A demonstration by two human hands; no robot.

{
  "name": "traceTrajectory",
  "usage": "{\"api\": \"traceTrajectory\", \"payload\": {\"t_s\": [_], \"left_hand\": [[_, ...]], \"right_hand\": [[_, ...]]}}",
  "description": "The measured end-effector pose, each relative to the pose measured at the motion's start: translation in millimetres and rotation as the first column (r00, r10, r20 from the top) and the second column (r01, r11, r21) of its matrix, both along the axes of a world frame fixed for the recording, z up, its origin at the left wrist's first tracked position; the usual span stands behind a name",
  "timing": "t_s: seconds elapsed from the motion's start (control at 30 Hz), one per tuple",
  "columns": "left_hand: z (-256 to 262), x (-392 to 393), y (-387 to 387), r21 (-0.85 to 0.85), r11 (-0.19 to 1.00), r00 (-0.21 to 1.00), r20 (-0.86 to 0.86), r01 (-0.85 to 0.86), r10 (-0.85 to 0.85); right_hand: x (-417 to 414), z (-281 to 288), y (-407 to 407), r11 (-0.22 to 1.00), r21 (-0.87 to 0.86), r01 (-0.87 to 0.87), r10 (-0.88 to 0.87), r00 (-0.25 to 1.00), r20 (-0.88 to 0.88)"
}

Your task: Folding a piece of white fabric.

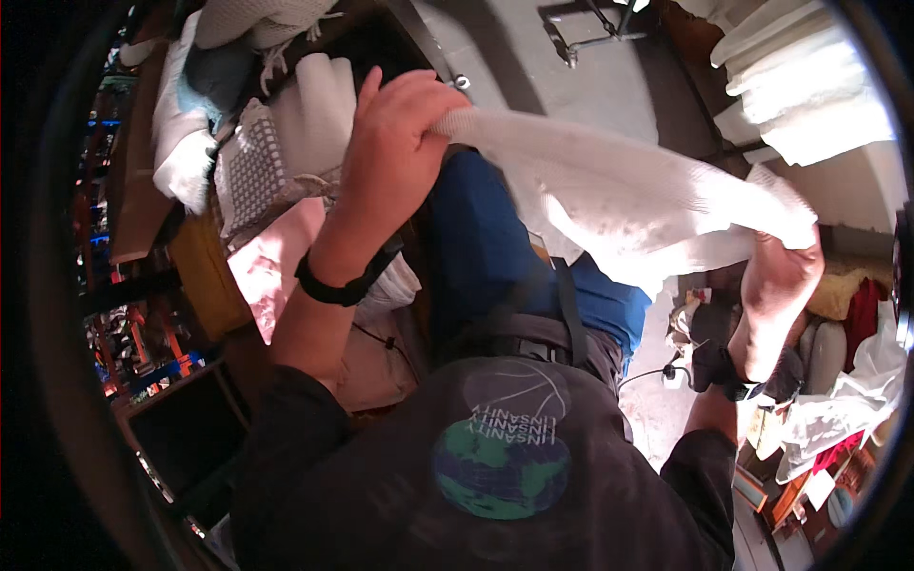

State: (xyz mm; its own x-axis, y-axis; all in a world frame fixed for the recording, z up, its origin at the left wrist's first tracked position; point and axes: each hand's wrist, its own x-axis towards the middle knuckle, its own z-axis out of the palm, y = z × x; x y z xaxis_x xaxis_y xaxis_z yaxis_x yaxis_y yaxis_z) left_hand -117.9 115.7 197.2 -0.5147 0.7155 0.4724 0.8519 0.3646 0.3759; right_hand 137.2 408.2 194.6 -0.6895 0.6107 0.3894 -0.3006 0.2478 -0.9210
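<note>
A white textured cloth [614,185] stretches in the air between my two hands, its lower part sagging over my blue-trousered legs. At its left end, my left hand [400,139] pinches a corner, with the back of the hand towards me. The opposite end is gripped by my right hand [782,271], held lower and out to the right, and a fold of cloth covers its fingers. Strong light falls on the cloth's lower edge. Both wrists wear dark bands; the fingertips of each hand are partly hidden.
Left of me lie folded textiles: a white rolled cloth [325,100], a grey-and-white checked cloth [253,171] and a pink cloth [275,257]. White fabric [807,86] is piled at upper right. A metal stand [596,43] rises from the floor ahead. Clear plastic bags [828,421] lie right.
</note>
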Motion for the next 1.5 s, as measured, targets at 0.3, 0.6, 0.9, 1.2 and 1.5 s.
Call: {"api": "traceTrajectory", "payload": {"t_s": [0.3, 0.6, 0.9, 1.2, 1.5], "left_hand": [[87.0, -7.9, 1.5, 0.275, 0.961, 1.0, 0.016, -0.022, 0.019], [145.2, 55.2, -64.1, -0.193, 0.959, 0.937, -0.242, 0.209, -0.253], [106.1, 77.6, -120.3, -0.283, 0.435, 0.454, 0.815, 0.855, -0.361], [107.1, 63.0, -137.5, -0.243, 0.484, 0.44, 0.828, 0.841, -0.349], [113.9, 48.4, -144.1, -0.255, 0.561, 0.511, 0.778, 0.788, -0.365]], "right_hand": [[-34.3, 52.2, 28.6, 0.938, -0.056, 0.342, -0.346, 0.925, -0.158], [38.0, 45.9, 18.2, 0.824, 0.086, -0.56, 0.566, 0.805, -0.178], [86.9, 28.0, -40.3, 0.461, -0.255, -0.85, 0.807, 0.281, 0.52], [98.0, 37.4, -17.6, 0.562, -0.113, -0.819, 0.763, 0.461, 0.454], [123.6, 28.7, -3.0, 0.845, -0.048, -0.532, 0.505, 0.767, 0.395]]}}
